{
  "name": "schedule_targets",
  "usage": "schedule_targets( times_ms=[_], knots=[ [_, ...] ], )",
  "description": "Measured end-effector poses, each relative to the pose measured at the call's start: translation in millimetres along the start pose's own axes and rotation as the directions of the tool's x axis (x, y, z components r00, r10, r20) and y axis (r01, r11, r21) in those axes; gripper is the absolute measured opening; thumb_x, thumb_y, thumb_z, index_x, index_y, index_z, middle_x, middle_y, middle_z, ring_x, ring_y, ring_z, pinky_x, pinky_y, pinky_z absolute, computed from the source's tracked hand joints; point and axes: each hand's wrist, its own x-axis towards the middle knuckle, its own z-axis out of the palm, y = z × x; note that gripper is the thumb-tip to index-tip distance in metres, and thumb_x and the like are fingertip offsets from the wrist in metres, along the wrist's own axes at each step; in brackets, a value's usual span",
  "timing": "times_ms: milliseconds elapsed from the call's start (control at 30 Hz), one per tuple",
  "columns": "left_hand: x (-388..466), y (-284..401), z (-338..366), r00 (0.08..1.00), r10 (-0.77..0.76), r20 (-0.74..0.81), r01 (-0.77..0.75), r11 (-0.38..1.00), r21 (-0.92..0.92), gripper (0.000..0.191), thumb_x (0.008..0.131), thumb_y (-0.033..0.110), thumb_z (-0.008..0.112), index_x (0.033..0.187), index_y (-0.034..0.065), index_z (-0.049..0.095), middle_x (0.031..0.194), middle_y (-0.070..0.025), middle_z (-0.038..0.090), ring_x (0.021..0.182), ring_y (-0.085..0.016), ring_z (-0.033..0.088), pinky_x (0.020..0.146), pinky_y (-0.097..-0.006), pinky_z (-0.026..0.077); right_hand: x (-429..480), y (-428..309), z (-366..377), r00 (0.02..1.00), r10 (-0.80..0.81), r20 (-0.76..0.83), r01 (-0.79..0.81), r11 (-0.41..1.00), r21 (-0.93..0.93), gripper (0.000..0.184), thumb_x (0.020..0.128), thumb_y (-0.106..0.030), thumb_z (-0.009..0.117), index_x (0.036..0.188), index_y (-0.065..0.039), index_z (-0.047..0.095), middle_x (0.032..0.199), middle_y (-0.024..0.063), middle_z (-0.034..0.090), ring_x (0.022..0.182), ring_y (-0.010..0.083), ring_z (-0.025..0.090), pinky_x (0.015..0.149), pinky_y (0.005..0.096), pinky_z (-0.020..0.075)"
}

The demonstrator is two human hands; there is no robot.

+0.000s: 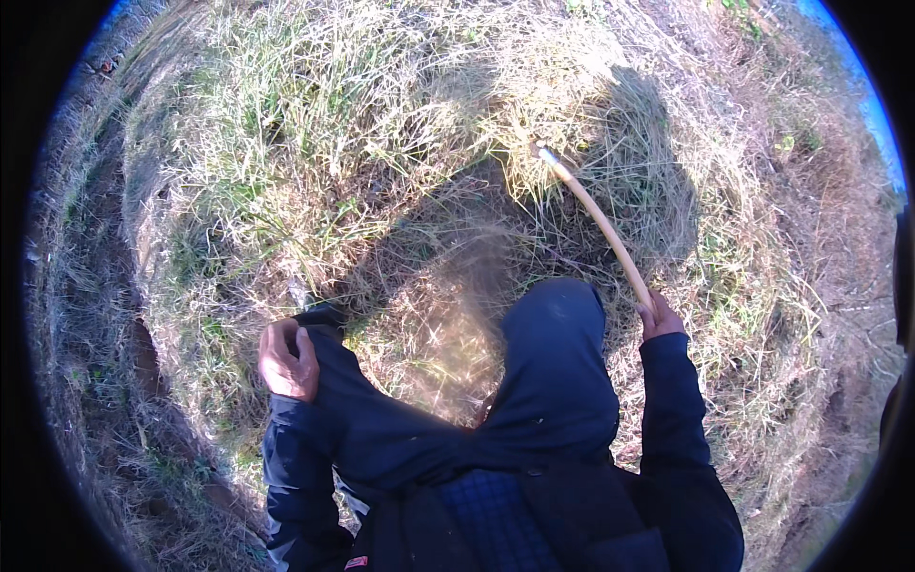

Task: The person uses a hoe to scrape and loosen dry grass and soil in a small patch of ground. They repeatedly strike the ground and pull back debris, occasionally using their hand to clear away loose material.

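Observation:
My right hand (pixel 661 317) is closed around the lower end of a long, pale wooden handle (pixel 604 223), which looks curved in this view. The handle's far end has a light metal-looking collar (pixel 547 155) and meets the dry grass (pixel 529 175); any tool head there is hidden or too hard to make out. My left hand (pixel 289 361) is beside my left knee, fingers curled, with nothing visible in it. Both arms wear dark sleeves.
Tall green and straw-coloured grass (pixel 307 121) stands ahead and to the left. A heap of cut-looking grass (pixel 643 164) lies partly in shadow at the right. My dark-trousered knee (pixel 561 322) is close to the handle. A furrow or bank edge (pixel 146 350) runs along the left.

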Motion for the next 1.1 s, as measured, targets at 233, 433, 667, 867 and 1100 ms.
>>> schedule_targets(
  times_ms=[233, 433, 667, 867, 1100],
  knots=[
    [-18.1, 44.8, 20.5, 0.997, 0.015, 0.076, -0.001, 0.983, -0.183, 0.012, 0.090, 0.009, 0.072, 0.098, 0.0018, 0.067, 0.085, -0.0127, 0.067, 0.076, -0.026, 0.066, 0.073, -0.0367, 0.053, -0.7, -67.1, -15.3, 0.964, 0.079, 0.255, -0.243, 0.655, 0.715, 0.038, 0.107, -0.020, 0.059, 0.139, -0.001, 0.059, 0.075, 0.0005, 0.061, 0.058, 0.0036, 0.053, 0.051, 0.0203, 0.0435],
    [-16.3, 182.7, 43.4, 0.836, 0.284, 0.469, 0.009, 0.848, -0.530, 0.020, 0.098, 0.015, 0.073, 0.109, 0.0007, 0.065, 0.090, -0.0043, 0.068, 0.084, -0.010, 0.063, 0.077, -0.0278, 0.051, -3.1, -180.2, -53.2, 0.951, -0.208, 0.228, -0.162, 0.295, 0.942, 0.044, 0.107, -0.024, 0.058, 0.143, 0.002, 0.052, 0.085, 0.0026, 0.063, 0.063, 0.0066, 0.056, 0.054, 0.0217, 0.0475],
    [3.8, 247.7, 51.2, 0.741, 0.193, 0.644, 0.413, 0.625, -0.663, 0.039, 0.106, 0.034, 0.064, 0.116, -0.0034, 0.062, 0.090, -0.0018, 0.064, 0.081, -0.007, 0.056, 0.070, -0.0249, 0.046, -31.7, -276.3, 3.1, 0.892, -0.286, 0.348, -0.292, 0.222, 0.930, 0.046, 0.103, -0.032, 0.064, 0.131, 0.005, 0.058, 0.111, 0.0095, 0.068, 0.098, 0.0130, 0.065, 0.084, 0.0285, 0.0524],
    [-29.4, 180.2, 48.5, 0.656, 0.045, 0.754, 0.596, 0.582, -0.553, 0.039, 0.101, 0.029, 0.067, 0.125, -0.0008, 0.061, 0.096, -0.0048, 0.067, 0.088, -0.009, 0.063, 0.075, -0.0260, 0.052, -66.0, -293.3, 65.3, 0.866, -0.302, 0.398, -0.282, 0.362, 0.888, 0.042, 0.104, -0.027, 0.061, 0.133, 0.004, 0.059, 0.111, 0.0118, 0.071, 0.100, 0.0165, 0.067, 0.086, 0.0318, 0.0545],
    [-75.8, 139.4, 82.2, 0.484, 0.069, 0.872, 0.751, 0.478, -0.455, 0.054, 0.093, 0.008, 0.071, 0.141, -0.0033, 0.051, 0.109, -0.0089, 0.067, 0.097, -0.013, 0.067, 0.077, -0.0302, 0.059, -79.2, -252.8, 93.1, 0.582, -0.269, 0.767, -0.636, 0.437, 0.636, 0.034, 0.105, -0.026, 0.058, 0.120, 0.003, 0.065, 0.098, 0.0128, 0.074, 0.085, 0.0215, 0.074, 0.071, 0.0360, 0.0608]
  ],
)
